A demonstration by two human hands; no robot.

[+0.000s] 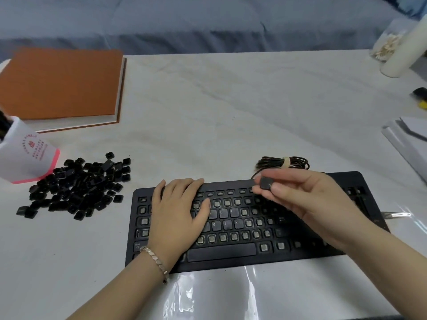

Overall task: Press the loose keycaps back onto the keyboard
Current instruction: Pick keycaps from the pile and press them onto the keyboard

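A black keyboard point(300, 239) lies on the white table in front of me. Most of its key sockets are bare; a few letter caps and the space bar point(221, 251) are seated. My left hand point(178, 213) rests flat on the keyboard's left half, fingers straight. Above the top key rows, my right hand point(309, 202) pinches a single black keycap point(265, 183) between thumb and fingertips. A heap of loose black keycaps point(78, 188) lies on the table left of the keyboard.
The keyboard's coiled cable point(283, 162) sits just behind it. An orange book point(60, 84) lies at the back left, a white-and-pink cup point(25, 155) beside the keycap heap. White containers point(402, 49) stand at the back right, papers point(409, 139) at the right edge. Clear plastic film point(208, 294) covers the near table.
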